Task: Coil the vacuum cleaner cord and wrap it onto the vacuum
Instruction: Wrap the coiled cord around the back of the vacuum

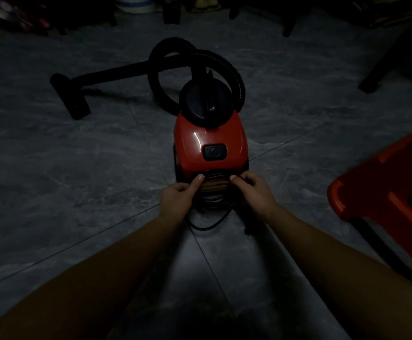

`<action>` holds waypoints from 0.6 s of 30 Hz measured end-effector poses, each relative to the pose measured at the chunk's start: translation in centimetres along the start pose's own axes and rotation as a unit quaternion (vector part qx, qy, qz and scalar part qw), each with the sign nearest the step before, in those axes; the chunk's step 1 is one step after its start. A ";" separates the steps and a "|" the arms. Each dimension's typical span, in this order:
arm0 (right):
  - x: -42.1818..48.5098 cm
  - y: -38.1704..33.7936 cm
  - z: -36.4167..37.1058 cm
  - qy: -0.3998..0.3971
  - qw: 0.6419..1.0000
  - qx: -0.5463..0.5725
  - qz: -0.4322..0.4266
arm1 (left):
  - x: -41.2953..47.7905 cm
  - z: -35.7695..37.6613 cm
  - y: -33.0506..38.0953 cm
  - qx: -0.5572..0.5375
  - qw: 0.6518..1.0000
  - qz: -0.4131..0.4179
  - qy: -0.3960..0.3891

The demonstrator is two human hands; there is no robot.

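Head view: my left grip (pixel 178 195), just left of centre, has its fingers curled at the side of the cord (pixel 213 201) and its thumb pressed onto the turns wound at the rear of the red vacuum (pixel 209 141). My right grip (pixel 254 190) mirrors it on the other side, thumb on the same turns and fingers closed round them, as far as the dim light lets me tell. The coil sits against the vacuum's near end, centre frame, and one slack loop (pixel 206 227) trails on the floor (pixel 77 168) between my forearms.

That loop is my worry. If either thumb eases, I think the springy turns could slip off, and the slack might snag under the body. I cannot make out the plug.

At upper left the floor nozzle (pixel 75 104) lies on the tiles. The black hose (pixel 160 77) arcs behind the vacuum, and a red stool (pixel 383 182) stands at the right edge. None of these blocks my grips.
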State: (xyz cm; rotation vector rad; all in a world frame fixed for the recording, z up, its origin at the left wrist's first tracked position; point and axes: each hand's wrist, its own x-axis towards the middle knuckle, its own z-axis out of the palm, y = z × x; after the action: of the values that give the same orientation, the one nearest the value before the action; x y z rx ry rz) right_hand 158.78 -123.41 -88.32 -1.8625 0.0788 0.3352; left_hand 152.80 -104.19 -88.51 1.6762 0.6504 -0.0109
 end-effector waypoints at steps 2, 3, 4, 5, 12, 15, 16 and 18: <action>-0.1 0.2 0.1 0.006 1.000 -0.016 -0.013 | 0.2 0.2 0.0 0.004 1.000 -0.004 0.009; -0.2 0.3 0.1 0.009 0.999 -0.028 -0.022 | 0.2 0.3 0.0 0.003 1.000 -0.011 0.012; -0.2 0.4 0.2 0.011 0.999 -0.040 -0.031 | 0.2 0.4 0.0 -0.001 1.000 -0.019 0.017; -0.3 0.5 0.2 0.014 0.998 -0.049 -0.039 | 0.2 0.5 -0.1 -0.006 0.999 -0.024 0.021; -0.3 0.6 0.4 0.029 0.996 -0.066 -0.057 | 0.8 0.3 -0.3 0.073 0.996 0.043 0.028; -0.3 0.4 0.4 0.028 0.993 -0.095 -0.059 | 0.7 0.2 -0.1 0.134 0.985 0.104 0.035; -0.3 0.5 0.4 0.029 0.992 -0.107 -0.064 | 0.7 0.2 -0.2 0.152 0.979 0.127 0.041; -0.3 0.6 0.5 0.035 0.988 -0.132 -0.075 | 1.0 0.1 -0.3 0.179 0.970 0.159 0.044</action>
State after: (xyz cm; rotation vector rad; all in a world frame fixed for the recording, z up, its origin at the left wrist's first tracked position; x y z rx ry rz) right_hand 158.27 -123.12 -88.95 -2.1300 -0.0605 0.1826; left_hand 153.48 -103.82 -89.16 2.1272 0.4551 0.1871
